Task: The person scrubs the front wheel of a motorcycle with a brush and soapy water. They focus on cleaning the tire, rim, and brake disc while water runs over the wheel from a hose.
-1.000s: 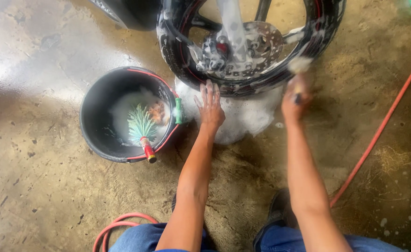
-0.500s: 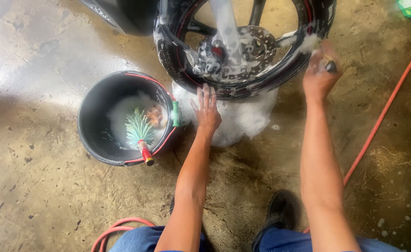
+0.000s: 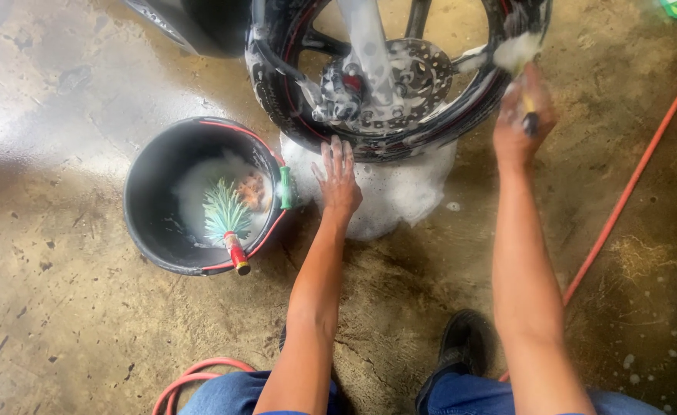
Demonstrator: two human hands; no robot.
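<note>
Our left hand (image 3: 338,180) lay flat, fingers spread, against the soapy wheel (image 3: 384,77); our right hand (image 3: 519,123) gripped a brush (image 3: 519,58), its bristles foam-hidden, the wheel's top cut off.

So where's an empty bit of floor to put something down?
Bare concrete lies left of the black round plastic bucket, and right of the orange rubber hose. It's crowded between bucket and soapy black motorcycle wheel, where the left hand rests.

1. Soft daylight from the far left; white glare on the wet floor (image 3: 39,115) there.
2. Right and near floor dimmer, brown, no hard shadows.
3. Bucket (image 3: 154,230) interior dark.
4. Right hand (image 3: 524,123) slightly motion-blurred; otherwise sharp, mild compression softness.
</note>
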